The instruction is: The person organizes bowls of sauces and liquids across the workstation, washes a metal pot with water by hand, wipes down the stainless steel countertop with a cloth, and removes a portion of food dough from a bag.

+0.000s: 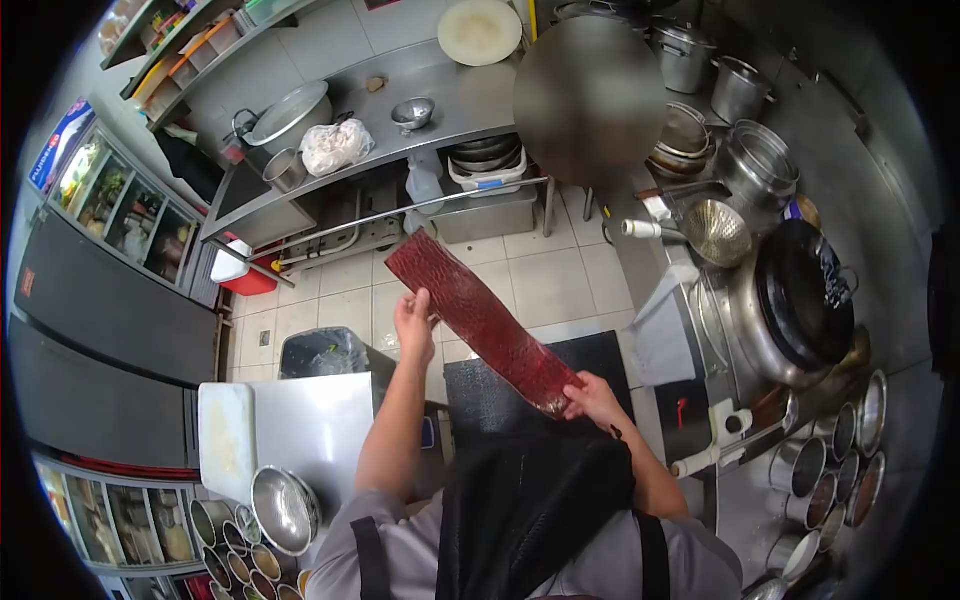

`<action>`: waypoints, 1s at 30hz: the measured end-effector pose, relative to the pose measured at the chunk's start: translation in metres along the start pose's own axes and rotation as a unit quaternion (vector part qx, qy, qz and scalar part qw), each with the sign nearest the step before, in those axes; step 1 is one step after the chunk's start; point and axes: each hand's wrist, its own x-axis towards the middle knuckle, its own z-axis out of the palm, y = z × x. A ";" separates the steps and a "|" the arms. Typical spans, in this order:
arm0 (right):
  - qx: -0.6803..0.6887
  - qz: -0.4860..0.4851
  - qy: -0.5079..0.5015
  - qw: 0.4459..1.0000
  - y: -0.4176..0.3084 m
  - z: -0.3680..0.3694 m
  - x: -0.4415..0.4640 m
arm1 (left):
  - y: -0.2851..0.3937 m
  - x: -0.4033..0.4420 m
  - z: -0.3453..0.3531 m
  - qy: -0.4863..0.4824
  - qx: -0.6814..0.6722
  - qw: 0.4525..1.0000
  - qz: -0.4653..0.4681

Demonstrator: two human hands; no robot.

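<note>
A long, flat strip [485, 325] hangs in the air in front of me, dark red with a wrinkled, scaly-looking surface. It slants from upper left down to lower right, and I cannot tell what it is made of. My left hand [415, 318] pinches its lower left edge near the upper end. At the lower end, my right hand [596, 401] is closed on the corner, thumb on top. Below the strip lies a black mat [490, 400] on the tiled floor.
On my left stands a steel table [320, 410] with a white cutting board [227, 440] and a metal bowl [284, 508]; a lined bin [325, 352] is behind it. A large lidded pot [745, 325] and a strainer [716, 232] are on my right. Ahead runs a steel counter [465, 105].
</note>
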 end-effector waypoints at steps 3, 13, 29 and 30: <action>0.026 -0.037 0.041 0.998 -0.057 -0.001 0.053 | 0.019 0.079 0.027 -0.017 -0.014 1.000 0.016; 0.081 -0.157 0.178 0.968 -0.171 -0.038 0.325 | -0.006 0.436 0.197 -0.130 0.069 0.989 0.017; 0.029 -0.140 0.454 0.880 -0.366 -0.131 0.622 | -0.056 0.862 0.422 -0.118 0.271 0.947 0.128; 0.002 -0.096 0.468 0.879 -0.334 -0.134 0.606 | -0.066 0.856 0.402 -0.161 0.269 0.934 0.170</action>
